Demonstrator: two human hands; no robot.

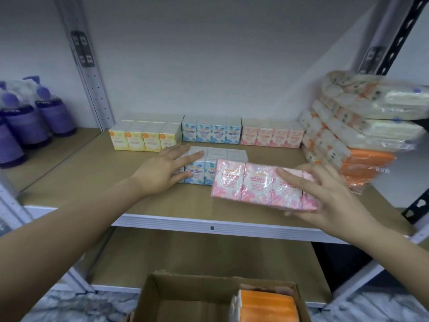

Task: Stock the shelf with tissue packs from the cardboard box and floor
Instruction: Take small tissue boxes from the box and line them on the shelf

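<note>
A pink rose-scented mini tissue pack (pixel 264 184) is held by the right hand (pixel 325 196), fingers spread over its front face and thumb under its lower edge, just above the front of the brown shelf board (pixel 92 180). Directly behind and to the left of that pack, a blue fragrance-free tissue pack (pixel 199 169) stands on the board, and the left hand (pixel 162 170) is laid against it with fingers straight and relaxed, nothing gripped. Further behind the pink pack, a back row of yellow packs (pixel 145 138), blue packs (pixel 211 133) and pink packs (pixel 271 135) is lined along the wall; to its right, larger orange-and-white tissue bundles (pixel 343 135) are stacked. Below it, a cardboard box (pixel 185 296) holds orange packs (pixel 269 307). The step is judged best done by setting the pink pack down flat beside the blue one, label forward, in front of the matching pink row, while the blue pack is steadied so it is not knocked askew.
</note>
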